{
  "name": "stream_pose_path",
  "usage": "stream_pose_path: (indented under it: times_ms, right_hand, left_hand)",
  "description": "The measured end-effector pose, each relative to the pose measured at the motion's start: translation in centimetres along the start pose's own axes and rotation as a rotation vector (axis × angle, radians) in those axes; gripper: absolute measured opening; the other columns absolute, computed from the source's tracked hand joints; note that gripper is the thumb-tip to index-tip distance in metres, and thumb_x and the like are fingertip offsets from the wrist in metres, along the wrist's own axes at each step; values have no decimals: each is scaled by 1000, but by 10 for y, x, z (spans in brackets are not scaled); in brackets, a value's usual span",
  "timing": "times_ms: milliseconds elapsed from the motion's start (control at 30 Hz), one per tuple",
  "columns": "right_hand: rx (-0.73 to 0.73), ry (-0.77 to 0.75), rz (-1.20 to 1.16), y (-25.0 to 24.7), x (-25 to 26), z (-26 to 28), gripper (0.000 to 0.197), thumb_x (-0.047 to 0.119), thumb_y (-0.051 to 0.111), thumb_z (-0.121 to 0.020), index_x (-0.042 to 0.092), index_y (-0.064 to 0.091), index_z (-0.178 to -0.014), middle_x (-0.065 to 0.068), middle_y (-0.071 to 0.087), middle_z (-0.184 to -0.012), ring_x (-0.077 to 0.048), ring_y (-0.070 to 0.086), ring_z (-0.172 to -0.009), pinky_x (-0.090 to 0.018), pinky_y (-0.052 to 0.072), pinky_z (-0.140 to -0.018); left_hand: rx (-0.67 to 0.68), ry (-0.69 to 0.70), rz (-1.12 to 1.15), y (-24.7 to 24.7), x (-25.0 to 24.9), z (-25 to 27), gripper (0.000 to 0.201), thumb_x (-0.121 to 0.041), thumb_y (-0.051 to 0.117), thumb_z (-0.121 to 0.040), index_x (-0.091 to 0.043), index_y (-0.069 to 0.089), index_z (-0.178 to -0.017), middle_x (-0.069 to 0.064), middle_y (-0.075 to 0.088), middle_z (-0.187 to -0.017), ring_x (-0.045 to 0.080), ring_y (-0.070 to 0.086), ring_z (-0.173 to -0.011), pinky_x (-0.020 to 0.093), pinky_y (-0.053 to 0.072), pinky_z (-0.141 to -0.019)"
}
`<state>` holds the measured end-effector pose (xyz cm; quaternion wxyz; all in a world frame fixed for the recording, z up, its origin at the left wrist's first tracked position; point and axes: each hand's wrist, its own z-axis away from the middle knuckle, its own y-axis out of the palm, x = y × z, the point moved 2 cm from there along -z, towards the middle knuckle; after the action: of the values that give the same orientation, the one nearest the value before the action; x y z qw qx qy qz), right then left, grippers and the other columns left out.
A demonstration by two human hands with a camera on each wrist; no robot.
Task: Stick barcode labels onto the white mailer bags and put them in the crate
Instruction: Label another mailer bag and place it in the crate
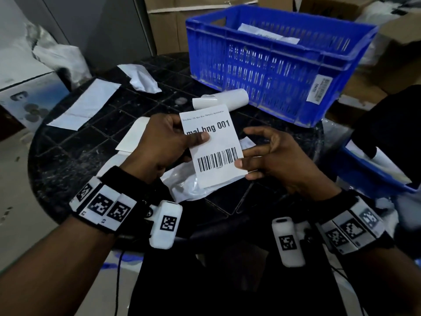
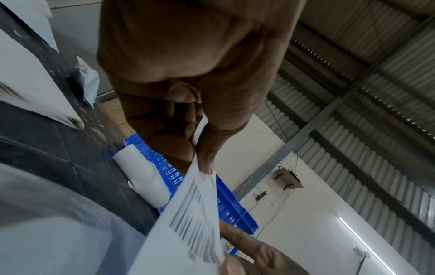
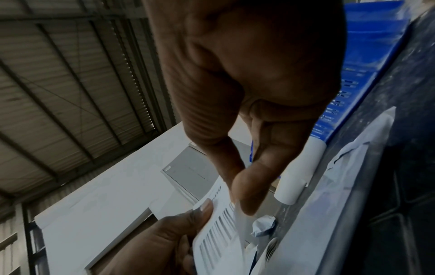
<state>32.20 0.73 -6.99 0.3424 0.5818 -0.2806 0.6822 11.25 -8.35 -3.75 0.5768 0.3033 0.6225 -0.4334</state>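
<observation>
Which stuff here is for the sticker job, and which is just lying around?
For the job:
white barcode label, pinched by left hand and right hand
white plastic mailer bag
blue plastic crate

Just lying about:
brown cardboard boxes
crumpled white paper

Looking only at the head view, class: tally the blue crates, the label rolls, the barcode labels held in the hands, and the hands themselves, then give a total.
Blue crates: 2, one ahead, one at the right edge
Label rolls: 1
Barcode labels held in the hands: 1
Hands: 2, left, right
Total: 6
</observation>
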Motion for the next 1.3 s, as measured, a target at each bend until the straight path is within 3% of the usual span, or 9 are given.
stream_pose_path:
  times_ms: [200, 500, 667, 800, 900, 1000, 1100, 1167, 1300]
  right_hand:
    - [12, 64, 57, -11, 1, -3, 64, -1, 86, -76, 13, 58, -133, -17, 79, -94, -25, 77, -80, -29, 61, -58]
    - [51, 171, -36, -11, -22, -11, 60, -2, 84, -76, 17, 62, -128, -21, 77, -96, -27, 77, -82, -29, 60, -65]
    - [69, 246, -37, -15, -26, -11, 52, 2, 81, -80, 20, 66, -127, -6, 74, -80, -13, 65, -61, -21, 50, -52]
    - [-7, 262, 116, -18, -29, -10, 51, 6, 86, -75, 19, 68, -120, 1, 69, -66, -11, 53, -48, -22, 37, -41]
    - [-67, 247, 199, -15, -31, -7, 49, 7, 89, -72, 18, 68, -115, -1, 68, -64, -11, 51, -44, -20, 32, -37]
    - [-90, 264, 227, -14, -31, -9, 48, 8, 89, -72, 16, 69, -115, -1, 69, -66, -11, 52, -45, -20, 31, -38]
    - [-70, 293, 266, -13, -28, -9, 45, 8, 88, -74, 16, 68, -113, 2, 66, -59, -8, 50, -41, -19, 30, -37]
    - [-65, 296, 274, -12, -29, -10, 48, 8, 89, -72, 15, 68, -114, -3, 68, -67, -11, 51, -44, -21, 31, -39]
    - [-84, 290, 303, -10, -32, -13, 50, 8, 91, -69, 16, 67, -111, -5, 71, -74, -12, 54, -44, -21, 32, -39]
  left_hand:
    - [-20, -82, 105, -1, 4, -8, 21, 7, 75, -85, 1, 73, -105, 1, 77, -72, 12, 73, -56, 19, 49, -41]
    - [-38, -166, 172, -2, 24, -16, 26, 2, 78, -84, -2, 76, -109, 14, 79, -97, 24, 78, -75, 22, 53, -48]
    - [-51, -45, 56, -6, 35, -14, 28, -9, 86, -80, -11, 78, -107, 12, 79, -99, 40, 76, -93, 61, 60, -83]
    - [-47, 2, -38, -5, 44, -8, 28, -11, 87, -79, -9, 78, -105, 5, 80, -91, 21, 76, -73, 29, 57, -53]
    - [-19, -30, -16, -1, 45, -3, 29, -4, 85, -79, -6, 77, -107, 5, 80, -89, 18, 78, -74, 22, 52, -47]
    - [10, -75, 14, -1, 46, -6, 30, -2, 86, -77, -7, 77, -105, 13, 79, -92, 31, 77, -73, 28, 53, -49]
    - [26, -97, 21, 0, 45, -11, 32, 0, 87, -74, -9, 78, -103, 11, 80, -92, 57, 69, -92, 60, 53, -78]
    - [29, -116, -6, 2, 45, -14, 33, -1, 88, -74, -10, 78, -104, 9, 80, -93, 49, 73, -94, 73, 50, -88]
    - [43, -124, -29, 3, 49, -21, 36, 0, 88, -73, -9, 77, -107, 7, 80, -95, 29, 78, -86, 51, 63, -74]
